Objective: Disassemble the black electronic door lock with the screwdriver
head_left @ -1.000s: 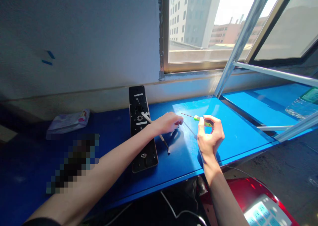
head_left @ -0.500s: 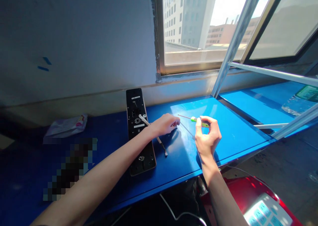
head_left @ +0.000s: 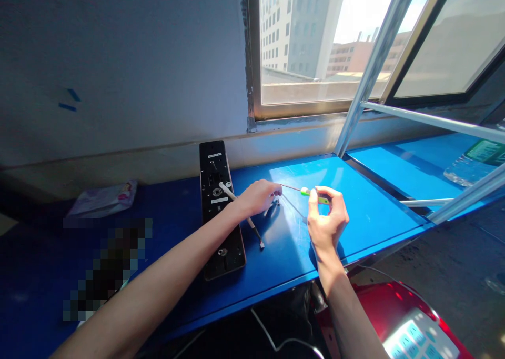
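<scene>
While the right hand (head_left: 328, 218) grips a green-handled screwdriver (head_left: 304, 191), the left hand (head_left: 259, 196) curls beside its tip, grasp unclear.

The right hand (head_left: 329, 210) held a screwdriver (head_left: 304, 191), its tip at the left hand (head_left: 260, 197); a panel (head_left: 210, 190) lay on the bench (head_left: 371, 206).

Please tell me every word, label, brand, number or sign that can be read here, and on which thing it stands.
No text can be read.
Black panel: white labels, print too small.
Bottle: green label, blurred.
Packet: print too small and dim.
Red object: marks on its blue squares, too blurred.
Screwdriver: no readable text.
</scene>
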Motion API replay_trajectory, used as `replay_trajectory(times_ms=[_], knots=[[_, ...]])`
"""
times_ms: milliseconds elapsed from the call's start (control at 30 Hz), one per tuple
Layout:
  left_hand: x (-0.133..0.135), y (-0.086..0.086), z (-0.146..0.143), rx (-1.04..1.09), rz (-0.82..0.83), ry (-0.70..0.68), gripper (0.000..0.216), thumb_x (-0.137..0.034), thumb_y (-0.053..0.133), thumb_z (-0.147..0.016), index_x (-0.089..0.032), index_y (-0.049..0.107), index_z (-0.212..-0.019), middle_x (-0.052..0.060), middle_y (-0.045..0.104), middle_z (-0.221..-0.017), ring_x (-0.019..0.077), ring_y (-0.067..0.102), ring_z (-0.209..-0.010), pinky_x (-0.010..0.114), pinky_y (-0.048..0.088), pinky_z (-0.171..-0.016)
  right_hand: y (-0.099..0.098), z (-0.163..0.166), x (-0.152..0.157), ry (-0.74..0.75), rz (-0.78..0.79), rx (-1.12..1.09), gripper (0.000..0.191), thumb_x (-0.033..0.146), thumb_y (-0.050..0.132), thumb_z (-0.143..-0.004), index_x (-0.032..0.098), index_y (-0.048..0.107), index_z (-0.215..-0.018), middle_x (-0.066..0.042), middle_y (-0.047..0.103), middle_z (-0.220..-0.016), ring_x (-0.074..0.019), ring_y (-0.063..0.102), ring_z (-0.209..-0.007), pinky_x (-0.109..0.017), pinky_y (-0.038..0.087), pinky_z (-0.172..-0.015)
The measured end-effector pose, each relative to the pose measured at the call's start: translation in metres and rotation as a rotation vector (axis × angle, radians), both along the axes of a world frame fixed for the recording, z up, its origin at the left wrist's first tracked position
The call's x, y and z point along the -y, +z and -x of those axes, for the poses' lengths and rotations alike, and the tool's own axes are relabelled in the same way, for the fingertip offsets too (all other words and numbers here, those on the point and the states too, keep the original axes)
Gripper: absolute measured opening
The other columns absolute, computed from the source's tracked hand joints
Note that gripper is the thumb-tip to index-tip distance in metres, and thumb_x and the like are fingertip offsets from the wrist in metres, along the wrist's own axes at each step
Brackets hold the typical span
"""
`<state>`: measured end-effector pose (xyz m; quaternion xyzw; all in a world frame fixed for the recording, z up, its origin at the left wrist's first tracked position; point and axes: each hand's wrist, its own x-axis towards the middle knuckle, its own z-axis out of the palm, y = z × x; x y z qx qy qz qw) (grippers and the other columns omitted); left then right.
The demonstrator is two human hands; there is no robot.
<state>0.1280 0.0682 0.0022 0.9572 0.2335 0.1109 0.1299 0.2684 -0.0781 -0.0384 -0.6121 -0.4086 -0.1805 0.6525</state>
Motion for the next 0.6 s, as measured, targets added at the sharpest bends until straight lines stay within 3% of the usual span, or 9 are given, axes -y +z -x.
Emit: replay_trajectory(times_ms=[333,600], knots=[[-0.0005,-0.0028,0.0002,-0.048,0.036,-0.091,0.031,-0.002,0.061,-0.089,-0.018,0.082,-0.105,0.008,0.083,-0.102,0.0198,0.077,-0.094,0.024,0.054,-0.082,-0.001,-0.0004,-0.0013,-0.012,-0.022,0.012,0.027,0.041,0.067,-0.102,0.017,0.069,-0.114,-0.005,0.072,-0.109,-0.0182,0.071,-0.093,-0.039,0.062,-0.084],[0.0025,-0.0017,-0.0037,-0.094,-0.002,-0.172,0.044,0.006,0.059,-0.08,-0.02,0.083,-0.106,0.01,0.081,-0.112,0.0229,0.075,-0.107,0.028,0.054,-0.096,0.0001,0.0003,0.0002,-0.001,-0.022,-0.002,0.028,0.043,0.067,-0.102,0.017,0.069,-0.113,-0.005,0.072,-0.107,-0.0187,0.07,-0.093,-0.039,0.062,-0.084]])
